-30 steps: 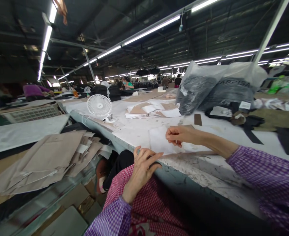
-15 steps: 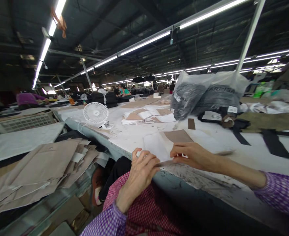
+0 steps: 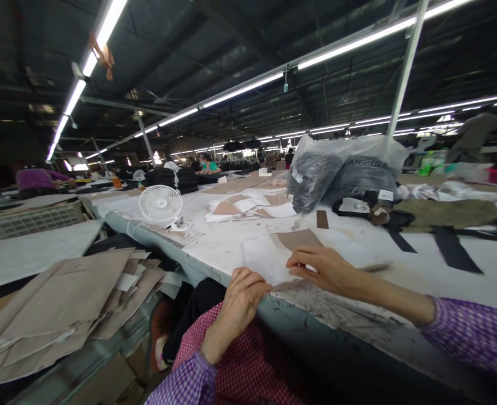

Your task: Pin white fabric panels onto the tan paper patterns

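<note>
My left hand (image 3: 242, 298) rests with curled fingers at the near edge of the long white work table (image 3: 438, 264), gripping the edge of a white paper sheet (image 3: 263, 256). My right hand (image 3: 322, 269) lies on that same sheet, fingers pinched together on something small with a hint of red that I cannot make out. A brown paper piece (image 3: 299, 238) lies partly under the white sheet, just beyond my right hand. Both arms wear purple checked sleeves.
A small white fan (image 3: 161, 205) stands at the table's left edge. Stacked paper pieces (image 3: 250, 206), a plastic bag of dark cloth (image 3: 341, 171) and black strips (image 3: 453, 250) lie further back. Brown cardboard patterns (image 3: 58, 304) pile up lower left. Other people work far behind.
My right hand has come back toward me and settled on the white sheet beside my left hand. The view has tilted upward. My left hand has curled tighter at the table edge.
</note>
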`<state>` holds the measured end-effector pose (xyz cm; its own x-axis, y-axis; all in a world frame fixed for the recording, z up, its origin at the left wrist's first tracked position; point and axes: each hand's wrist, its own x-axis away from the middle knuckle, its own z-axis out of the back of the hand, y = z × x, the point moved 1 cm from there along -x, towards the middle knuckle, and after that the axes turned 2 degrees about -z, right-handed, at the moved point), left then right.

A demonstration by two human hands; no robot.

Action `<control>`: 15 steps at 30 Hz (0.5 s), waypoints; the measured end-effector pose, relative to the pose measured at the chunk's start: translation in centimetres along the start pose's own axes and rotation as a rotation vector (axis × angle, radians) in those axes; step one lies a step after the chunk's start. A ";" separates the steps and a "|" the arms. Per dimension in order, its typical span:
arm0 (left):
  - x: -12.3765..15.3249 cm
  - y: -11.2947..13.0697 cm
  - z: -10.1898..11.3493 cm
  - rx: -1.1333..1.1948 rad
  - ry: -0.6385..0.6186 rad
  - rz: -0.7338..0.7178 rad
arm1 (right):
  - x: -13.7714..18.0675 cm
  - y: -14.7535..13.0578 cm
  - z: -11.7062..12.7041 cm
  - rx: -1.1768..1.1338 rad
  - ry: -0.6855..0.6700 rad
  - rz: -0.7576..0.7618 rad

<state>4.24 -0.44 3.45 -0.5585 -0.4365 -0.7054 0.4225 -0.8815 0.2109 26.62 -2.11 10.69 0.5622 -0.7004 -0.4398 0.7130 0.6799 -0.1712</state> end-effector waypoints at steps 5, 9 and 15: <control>-1.6 1.6 2.5 -0.067 0.054 0.064 | 0.7 -0.5 -1.7 0.282 0.031 0.190; -0.8 1.3 2.5 -0.122 -0.105 -0.041 | 1.0 0.1 -2.3 0.231 -0.031 0.111; 1.2 -2.1 -0.2 0.008 -0.090 0.002 | 1.1 1.4 -2.9 0.003 -0.146 -0.135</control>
<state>2.85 0.92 1.98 -0.6200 -0.4520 -0.6414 0.4177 -0.8821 0.2179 27.01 -1.31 7.44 0.5157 -0.8095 -0.2807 0.7874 0.5770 -0.2171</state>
